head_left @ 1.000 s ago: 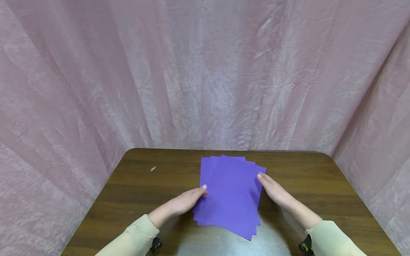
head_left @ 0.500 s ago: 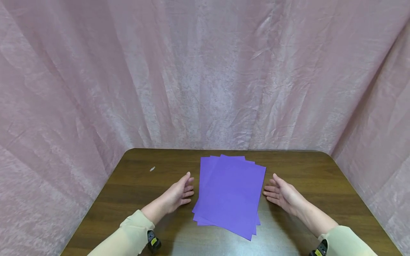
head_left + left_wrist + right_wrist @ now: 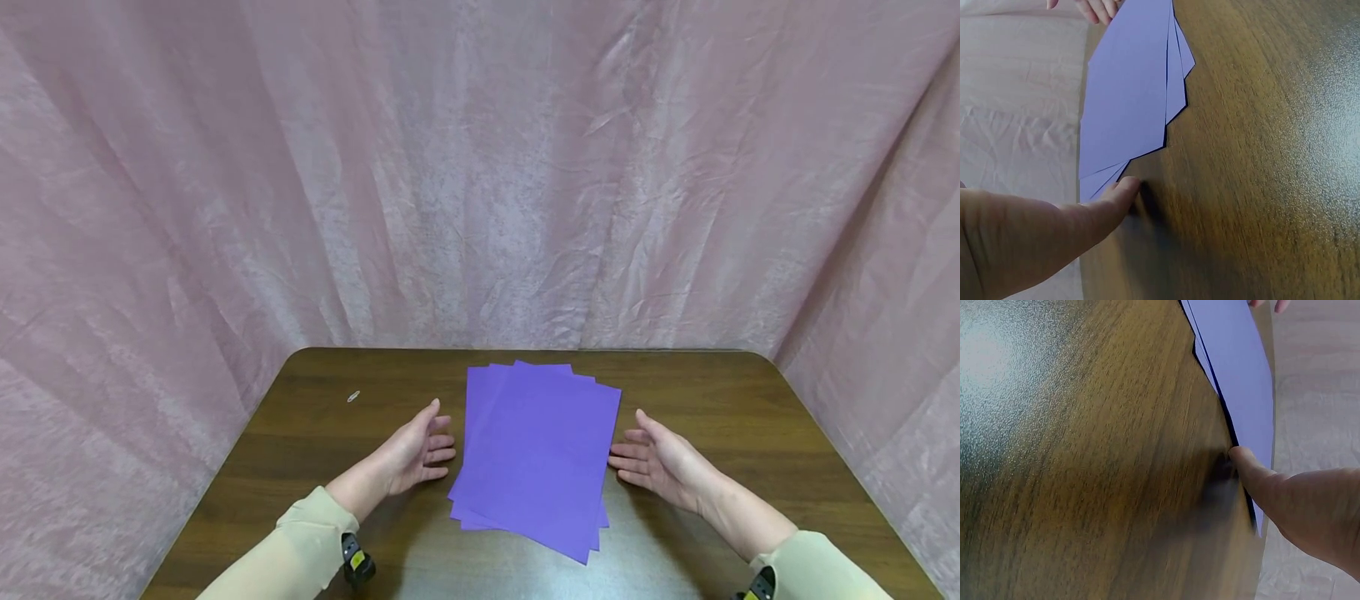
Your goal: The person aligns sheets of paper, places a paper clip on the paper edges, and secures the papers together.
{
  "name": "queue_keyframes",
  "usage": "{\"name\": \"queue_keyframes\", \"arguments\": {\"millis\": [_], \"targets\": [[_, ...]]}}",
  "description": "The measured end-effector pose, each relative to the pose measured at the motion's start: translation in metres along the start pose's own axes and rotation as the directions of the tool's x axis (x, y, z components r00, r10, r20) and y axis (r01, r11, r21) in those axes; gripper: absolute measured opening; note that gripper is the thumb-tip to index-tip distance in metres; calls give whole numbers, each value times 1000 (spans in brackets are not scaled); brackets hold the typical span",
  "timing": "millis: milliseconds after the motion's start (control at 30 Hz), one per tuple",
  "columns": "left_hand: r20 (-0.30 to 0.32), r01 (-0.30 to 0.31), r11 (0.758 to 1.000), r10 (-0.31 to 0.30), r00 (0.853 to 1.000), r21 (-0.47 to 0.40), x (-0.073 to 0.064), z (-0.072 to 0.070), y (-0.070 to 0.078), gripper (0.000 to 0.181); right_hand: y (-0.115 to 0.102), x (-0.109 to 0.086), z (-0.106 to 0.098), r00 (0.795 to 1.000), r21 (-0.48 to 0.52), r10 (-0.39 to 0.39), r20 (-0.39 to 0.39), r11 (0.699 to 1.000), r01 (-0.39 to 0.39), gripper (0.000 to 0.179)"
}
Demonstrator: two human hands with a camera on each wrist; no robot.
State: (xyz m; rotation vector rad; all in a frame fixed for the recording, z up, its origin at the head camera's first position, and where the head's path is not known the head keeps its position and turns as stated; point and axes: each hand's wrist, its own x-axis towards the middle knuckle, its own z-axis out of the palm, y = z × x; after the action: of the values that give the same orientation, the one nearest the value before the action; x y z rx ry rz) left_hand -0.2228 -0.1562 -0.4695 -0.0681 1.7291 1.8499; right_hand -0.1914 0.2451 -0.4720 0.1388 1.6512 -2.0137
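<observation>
Purple sheets of paper [image 3: 536, 458] lie fanned on top of one another in the middle of the table, their corners splayed at different angles. To their left is my left hand [image 3: 412, 454], fingers spread and palm turned toward the paper, holding nothing. My right hand [image 3: 667, 458] faces it from the other side, fingers loosely extended with their tips right at the paper's right edge. In the left wrist view the left thumb [image 3: 1110, 203] overlaps a corner of the purple paper [image 3: 1129, 81]. The right thumb [image 3: 1254, 469] shows against the sheets' edge in the right wrist view.
A small paper clip [image 3: 353, 397] lies on the far left of the brown wooden table [image 3: 697, 392]. Behind the table's back edge hangs a pink curtain [image 3: 480, 183], which also runs along both sides. Light glares off the table's front.
Both hands have let go of the paper's side edges and drawn outward, fingers spreading. Over the last half second they barely move. The sheets keep their fanned arrangement.
</observation>
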Motion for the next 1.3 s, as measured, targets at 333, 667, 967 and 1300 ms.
{"name": "queue_keyframes", "arguments": {"millis": [333, 667, 967, 1300], "targets": [[42, 7, 1000, -6, 999, -17, 2, 0, 1, 86, -2, -3, -2, 999, 47, 23, 41, 999, -25, 91], [63, 17, 1000, -16, 998, -23, 5, 6, 0, 83, 2, -2, 0, 997, 79, 37, 70, 996, -42, 91], [73, 28, 1000, -29, 997, 3, 4, 7, -2, 83, 5, -2, 4, 997, 79, 31, 69, 996, -37, 92], [75, 35, 999, -35, 997, 5, 2, 6, -4, 82, 4, -4, 5, 997, 101, 74, 33, 992, -76, 90]]}}
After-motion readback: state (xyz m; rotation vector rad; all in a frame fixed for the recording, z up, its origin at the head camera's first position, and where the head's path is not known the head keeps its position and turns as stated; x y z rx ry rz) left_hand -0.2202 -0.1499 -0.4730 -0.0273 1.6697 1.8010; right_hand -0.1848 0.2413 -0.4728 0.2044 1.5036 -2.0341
